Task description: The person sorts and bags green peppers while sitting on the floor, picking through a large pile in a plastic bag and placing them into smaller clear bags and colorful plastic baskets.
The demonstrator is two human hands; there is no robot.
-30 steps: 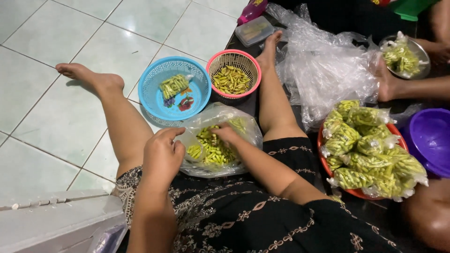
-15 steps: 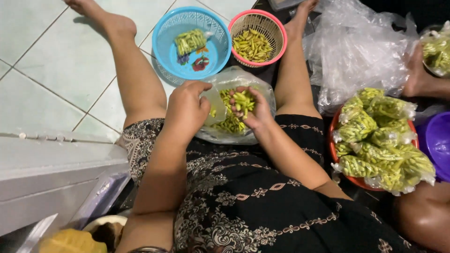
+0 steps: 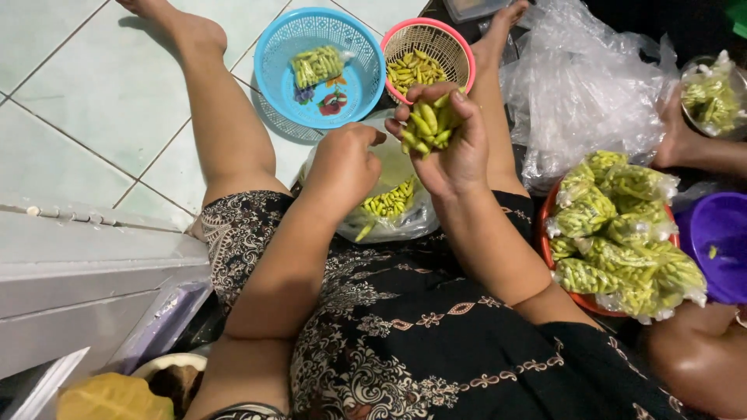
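The right hand [image 3: 451, 148] fingers grasp a bunch of small green chillies [image 3: 428, 124]; the left hand [image 3: 342, 167], fingers clenched, grips the clear plastic bag [image 3: 389, 214].

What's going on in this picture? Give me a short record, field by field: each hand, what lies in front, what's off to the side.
Right hand: raised, fingers curled round a bunch of green chillies
Left hand: closed, at the mouth of the clear plastic bag that lies between the legs, with chillies inside
Pink basket: loose green chillies
Blue basket: one small filled packet
Red tray: pile of filled chilli packets
Purple bowl: beside the tray
Another person's hand: far right, by a bowl of chillies
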